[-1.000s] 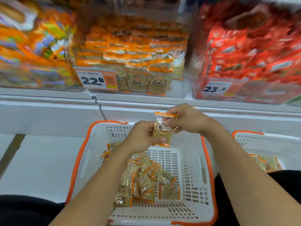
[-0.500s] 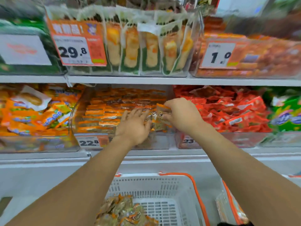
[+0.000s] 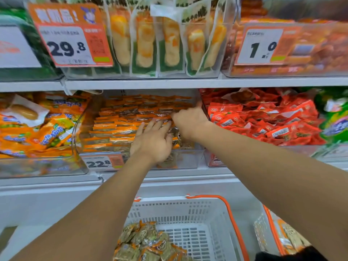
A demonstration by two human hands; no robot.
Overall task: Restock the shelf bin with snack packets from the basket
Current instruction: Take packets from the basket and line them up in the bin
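A clear shelf bin (image 3: 190,157) on the middle shelf holds rows of orange-edged snack packets (image 3: 120,127). My left hand (image 3: 152,142) lies flat on the packets at the bin's front right, fingers spread and straight. My right hand (image 3: 188,119) reaches in just beyond it, fingers curled down onto a packet (image 3: 160,116) in the row; whether it still pinches that packet I cannot tell. Below, the white basket with orange rim (image 3: 231,217) holds several more of the same packets (image 3: 143,243).
Neighbouring bins hold orange-yellow packs (image 3: 47,127) to the left and red packets (image 3: 263,117) to the right. The upper shelf (image 3: 169,83) overhangs the bin, with green-white bagged snacks (image 3: 169,44) above. A second orange-rimmed basket (image 3: 271,228) stands at the lower right.
Both hands rose from the basket with one packet and moved into the shelf bin. My left hand has let go and now lies flat on the rows; my right hand pushed deeper.
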